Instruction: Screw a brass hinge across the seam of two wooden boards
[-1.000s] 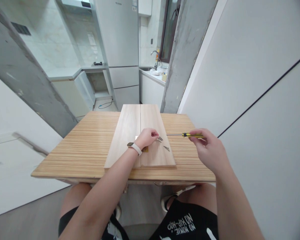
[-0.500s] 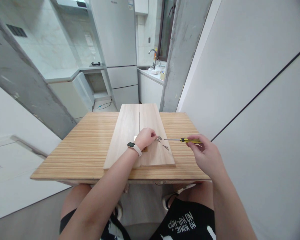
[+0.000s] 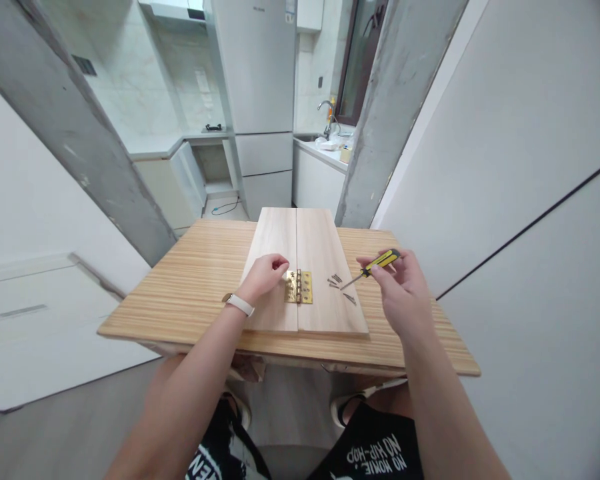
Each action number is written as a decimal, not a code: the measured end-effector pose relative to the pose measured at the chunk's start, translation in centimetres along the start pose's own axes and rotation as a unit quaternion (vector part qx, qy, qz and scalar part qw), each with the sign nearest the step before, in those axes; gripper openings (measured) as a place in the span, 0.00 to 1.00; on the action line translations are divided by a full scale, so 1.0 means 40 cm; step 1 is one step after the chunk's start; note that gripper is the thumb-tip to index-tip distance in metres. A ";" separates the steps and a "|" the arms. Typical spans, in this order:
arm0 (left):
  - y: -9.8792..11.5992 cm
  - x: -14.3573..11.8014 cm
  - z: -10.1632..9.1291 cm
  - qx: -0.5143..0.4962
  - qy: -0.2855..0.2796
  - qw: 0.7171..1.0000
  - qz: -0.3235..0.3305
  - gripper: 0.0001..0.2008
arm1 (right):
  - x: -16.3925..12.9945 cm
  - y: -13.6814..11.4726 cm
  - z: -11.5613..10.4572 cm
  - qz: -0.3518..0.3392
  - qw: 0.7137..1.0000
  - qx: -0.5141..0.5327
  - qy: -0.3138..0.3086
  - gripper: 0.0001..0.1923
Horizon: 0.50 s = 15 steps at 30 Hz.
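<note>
"Where is the brass hinge (image 3: 299,287) sitting?"

"It's lying opened out across the seam, one leaf resting on the left board (image 3: 270,243), the other on the right board (image 3: 323,250)."

"And the left hand (image 3: 263,275)?"

"It's hovering or resting over the left board, just beside the hinge. Its fingers are sitting bunched together; I can't tell whether they're pinching anything."

"What's the right hand (image 3: 404,293) doing?"

"Well apart from the left, it's gripping the yellow-and-black handle of a screwdriver (image 3: 380,263), whose shaft is slanting down toward the loose screws (image 3: 335,280)."

"Where are those lying?"

"On the right board, between the hinge and the right hand."

"And beneath it all?"

"A striped wooden table (image 3: 200,287) is holding up both boards. Beyond it, a refrigerator (image 3: 260,73) is standing in the kitchen."
</note>
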<state>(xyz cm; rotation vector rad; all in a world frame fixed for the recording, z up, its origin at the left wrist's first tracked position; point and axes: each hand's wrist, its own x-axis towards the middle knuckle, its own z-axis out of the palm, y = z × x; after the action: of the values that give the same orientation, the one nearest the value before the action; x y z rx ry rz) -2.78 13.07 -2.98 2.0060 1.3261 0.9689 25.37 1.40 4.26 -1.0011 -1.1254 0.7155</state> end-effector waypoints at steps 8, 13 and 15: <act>-0.065 -0.074 -0.027 -0.003 0.006 1.000 -0.022 0.09 | 0.076 -0.020 0.250 0.037 0.967 0.252 -0.022 0.17; -0.072 -0.091 -0.023 0.000 0.020 1.000 -0.010 0.09 | 0.120 0.012 0.352 0.045 0.978 0.198 -0.055 0.22; -0.073 -0.093 -0.022 0.002 0.022 1.000 -0.008 0.09 | 0.128 0.033 0.375 0.037 0.984 0.166 -0.058 0.22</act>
<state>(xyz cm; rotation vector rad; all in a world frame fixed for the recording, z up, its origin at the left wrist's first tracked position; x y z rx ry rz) -6.03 10.74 -5.66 1.9837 1.3674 1.0097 12.60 10.61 6.64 -0.7281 -1.0306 0.9962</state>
